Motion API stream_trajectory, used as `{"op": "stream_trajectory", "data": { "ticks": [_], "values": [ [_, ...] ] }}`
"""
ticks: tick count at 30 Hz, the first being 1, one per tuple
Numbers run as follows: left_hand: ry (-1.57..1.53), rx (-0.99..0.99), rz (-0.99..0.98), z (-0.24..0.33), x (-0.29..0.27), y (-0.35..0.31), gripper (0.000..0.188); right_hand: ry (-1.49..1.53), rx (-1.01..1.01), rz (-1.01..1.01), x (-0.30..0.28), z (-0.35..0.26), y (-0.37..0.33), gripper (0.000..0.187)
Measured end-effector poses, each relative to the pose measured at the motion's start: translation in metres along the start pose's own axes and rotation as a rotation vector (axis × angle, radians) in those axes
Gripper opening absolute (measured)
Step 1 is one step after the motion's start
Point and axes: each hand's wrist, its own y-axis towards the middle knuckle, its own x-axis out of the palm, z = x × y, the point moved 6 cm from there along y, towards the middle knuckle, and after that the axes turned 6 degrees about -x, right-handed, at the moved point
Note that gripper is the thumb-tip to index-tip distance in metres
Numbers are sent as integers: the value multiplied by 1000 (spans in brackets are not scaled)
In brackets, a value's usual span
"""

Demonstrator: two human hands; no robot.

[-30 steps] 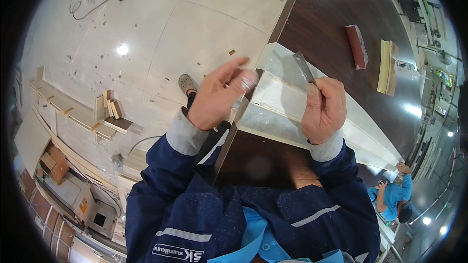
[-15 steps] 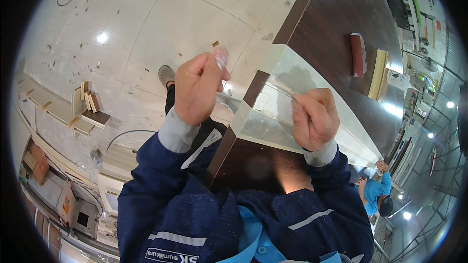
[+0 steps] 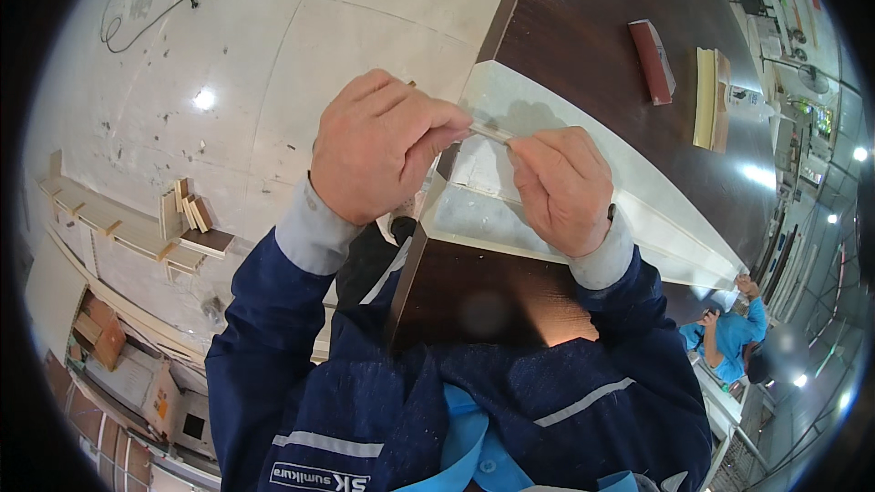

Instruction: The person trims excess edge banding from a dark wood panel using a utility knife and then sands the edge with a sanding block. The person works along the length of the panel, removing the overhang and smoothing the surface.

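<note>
Left hand (image 3: pixel 387 148) moved nearer right hand (image 3: pixel 563 187); on my feed, both sets of fingers pinch thin strip (image 3: pixel 489 133). Navy jacket (image 3: pixel 529 378) bears lettered patch (image 3: pixel 319 476).

Clearance exists above the floor (image 3: pixel 255 9) at upper left. A thin strip (image 3: pixel 490 134) blocks the gap between left hand (image 3: pixel 378 148) and right hand (image 3: pixel 563 189). At upper right, a red block (image 3: pixel 651 62) and yellow bar (image 3: pixel 705 100) obstruct the dark panel (image 3: pixel 574 9).

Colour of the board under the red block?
The board is dark brown, best seen in the head view.
</note>
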Motion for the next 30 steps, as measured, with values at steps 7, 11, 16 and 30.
{"op": "stream_trajectory", "data": {
  "ticks": [7, 11, 16, 30],
  "values": [
    [38, -2, -31, 0, 1, -3, 9, -2, 11, 18, 1, 2, -2, 24],
    [9, -34, -20, 11, -2, -12, 12, 95, -82, -13, -1, -1, -2, 24],
    [38, -91, -18, 17, -5, -23, 13, 166, -111, -35, -1, -3, -2, 30],
    [131, -170, -21, 11, -3, -16, 14, 60, -54, 41, -1, -4, -4, 22]
  ]
}}
